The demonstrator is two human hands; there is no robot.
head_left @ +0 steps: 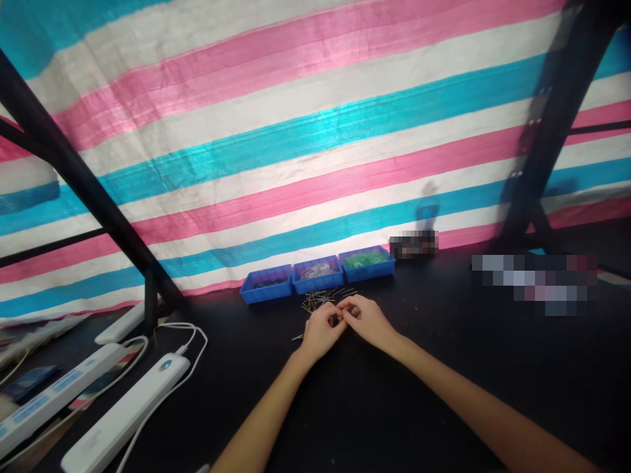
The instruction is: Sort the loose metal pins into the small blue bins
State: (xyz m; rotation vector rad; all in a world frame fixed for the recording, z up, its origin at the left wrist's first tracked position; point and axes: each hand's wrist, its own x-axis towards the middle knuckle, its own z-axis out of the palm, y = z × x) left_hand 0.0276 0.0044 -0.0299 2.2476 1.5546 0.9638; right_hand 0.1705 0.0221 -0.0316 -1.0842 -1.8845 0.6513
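My left hand point(323, 332) and my right hand point(367, 318) meet over the black table, thumbs and fingertips pinched together. Whatever sits between the fingertips is too small and hidden to name. Just beyond them lies a loose pile of thin, stick-like metal pieces point(320, 299), some golden and some silvery. One more thin piece point(298, 337) pokes out beside the left hand; whether it is held or lying there I cannot tell. Behind the pile stand three blue trays: the left tray point(250, 297) with dark thin pieces, the middle tray point(320, 284) with clear packets, the right tray point(369, 270) with green contents.
On the left lie a white power bank-like device point(128, 414) with a white cable point(204, 341) and a white power strip point(59, 394). Dark frame posts point(93, 197) slant on both sides before a striped sheet point(315, 131). Blurred items point(537, 279) lie at right.
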